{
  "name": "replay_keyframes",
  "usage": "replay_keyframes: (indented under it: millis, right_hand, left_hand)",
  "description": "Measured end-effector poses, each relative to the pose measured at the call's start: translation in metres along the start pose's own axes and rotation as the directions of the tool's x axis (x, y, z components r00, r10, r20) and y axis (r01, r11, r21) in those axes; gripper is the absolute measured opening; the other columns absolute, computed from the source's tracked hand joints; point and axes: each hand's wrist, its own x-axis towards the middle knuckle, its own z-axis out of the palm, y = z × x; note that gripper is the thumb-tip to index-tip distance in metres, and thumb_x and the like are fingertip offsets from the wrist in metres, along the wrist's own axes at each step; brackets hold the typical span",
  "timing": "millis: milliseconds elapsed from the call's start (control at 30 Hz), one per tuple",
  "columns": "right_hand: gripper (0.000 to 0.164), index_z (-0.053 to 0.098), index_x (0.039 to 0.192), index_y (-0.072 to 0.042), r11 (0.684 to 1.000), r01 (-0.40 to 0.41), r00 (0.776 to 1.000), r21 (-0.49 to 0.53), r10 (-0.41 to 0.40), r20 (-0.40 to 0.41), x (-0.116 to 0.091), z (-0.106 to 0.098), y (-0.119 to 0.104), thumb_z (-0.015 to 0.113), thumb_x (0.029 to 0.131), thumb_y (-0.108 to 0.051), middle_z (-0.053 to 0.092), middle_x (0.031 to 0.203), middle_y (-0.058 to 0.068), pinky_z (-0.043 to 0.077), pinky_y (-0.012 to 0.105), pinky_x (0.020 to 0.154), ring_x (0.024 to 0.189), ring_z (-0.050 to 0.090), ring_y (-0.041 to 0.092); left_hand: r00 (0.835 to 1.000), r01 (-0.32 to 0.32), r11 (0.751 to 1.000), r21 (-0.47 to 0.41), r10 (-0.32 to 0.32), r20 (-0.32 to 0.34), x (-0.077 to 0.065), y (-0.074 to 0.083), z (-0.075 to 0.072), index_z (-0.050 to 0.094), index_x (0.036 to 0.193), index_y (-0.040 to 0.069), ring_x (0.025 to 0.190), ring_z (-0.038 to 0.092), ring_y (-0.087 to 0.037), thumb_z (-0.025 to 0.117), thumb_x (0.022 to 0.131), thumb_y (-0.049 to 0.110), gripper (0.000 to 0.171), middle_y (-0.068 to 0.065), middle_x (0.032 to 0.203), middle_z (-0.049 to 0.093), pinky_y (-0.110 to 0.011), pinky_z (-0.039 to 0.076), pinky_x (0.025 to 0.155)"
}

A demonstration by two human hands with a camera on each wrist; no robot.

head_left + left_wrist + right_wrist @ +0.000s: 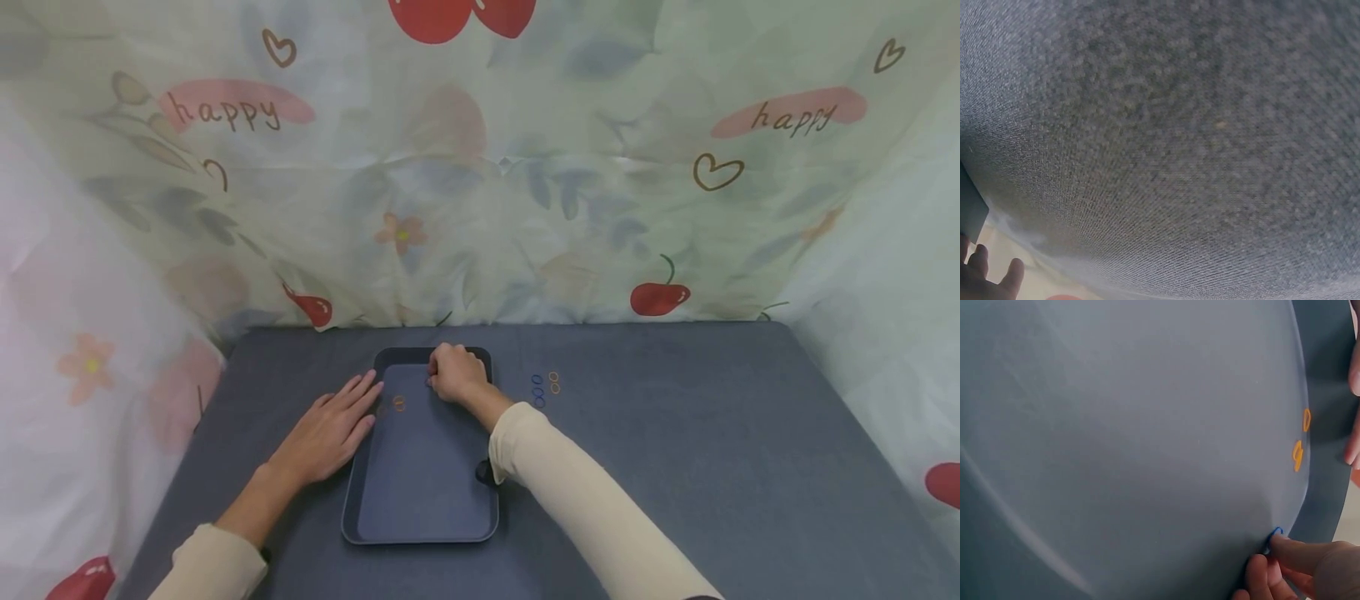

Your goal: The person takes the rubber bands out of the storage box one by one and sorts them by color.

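Note:
A dark grey rectangular tray (427,487) lies lengthwise in front of me. Along its left rim rests my left hand (327,433), the fingers straight and spread at the edge. Inside the tray's far end, my right hand (456,373) pinches a small blue rubber band (1280,529) between thumb and fingertip, close over the tray floor. Small orange rubber bands (1298,455) lie in the tray by its left wall, near the left fingertips. The left wrist view holds mostly grey cloth, with fingertips and a tray corner (971,209) at lower left.
To the right of the tray, several blue rubber bands (537,392) form a column, beside two orange rubber bands (554,382). Grey cloth (675,450) covers the table. A printed curtain (510,208) hangs behind the table and at both sides.

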Motion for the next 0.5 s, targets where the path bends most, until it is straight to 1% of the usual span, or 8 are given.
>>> replay_keyframes:
  millis: [233, 333, 433, 500]
  right_hand:
    - [0.005, 0.073, 0.093, -0.018, 1.0, 0.026, 1.0, -0.005, -0.026, 0.0, -0.0009, -0.0005, 0.0015, 0.069, 0.092, -0.02, 0.067, 0.087, -0.006, 0.051, 0.036, 0.069, 0.075, 0.063, 0.017]
    - [0.005, 0.073, 0.088, -0.019, 0.999, 0.034, 0.999, -0.001, -0.034, -0.003, -0.0018, -0.0007, 0.0023, 0.069, 0.091, -0.02, 0.066, 0.085, -0.006, 0.051, 0.035, 0.066, 0.071, 0.061, 0.016]
    - [0.012, 0.072, 0.08, -0.019, 0.999, 0.044, 0.999, 0.006, -0.044, 0.002, -0.0019, -0.0022, 0.0027, 0.07, 0.091, -0.021, 0.065, 0.08, -0.007, 0.049, 0.035, 0.063, 0.067, 0.06, 0.015]
    - [0.014, 0.072, 0.077, -0.02, 0.999, 0.049, 0.999, 0.013, -0.05, 0.006, -0.0009, -0.0032, 0.0031, 0.07, 0.091, -0.021, 0.065, 0.079, -0.007, 0.049, 0.035, 0.062, 0.066, 0.059, 0.015]
  left_hand:
    - [1.0, 0.004, 1.0, 0.004, -0.004, 0.006, 0.0001, 0.0007, 0.0001, 0.043, 0.147, 0.004, 0.139, 0.035, -0.033, 0.054, 0.1, 0.024, 0.052, -0.014, 0.154, 0.034, -0.056, 0.035, 0.101]
    - [1.0, 0.008, 1.0, 0.007, -0.008, 0.013, -0.0001, 0.001, 0.0004, 0.043, 0.147, 0.004, 0.139, 0.034, -0.033, 0.054, 0.101, 0.024, 0.052, -0.013, 0.154, 0.034, -0.055, 0.035, 0.101]
    - [0.999, 0.019, 1.0, 0.009, -0.019, 0.031, -0.0002, 0.001, -0.0004, 0.042, 0.148, 0.005, 0.14, 0.033, -0.032, 0.053, 0.101, 0.025, 0.052, -0.013, 0.155, 0.032, -0.055, 0.034, 0.102]
    - [0.999, 0.025, 1.0, 0.007, -0.025, 0.04, -0.0005, 0.0003, -0.0011, 0.041, 0.148, 0.005, 0.14, 0.032, -0.032, 0.052, 0.101, 0.026, 0.052, -0.012, 0.155, 0.031, -0.055, 0.034, 0.103]
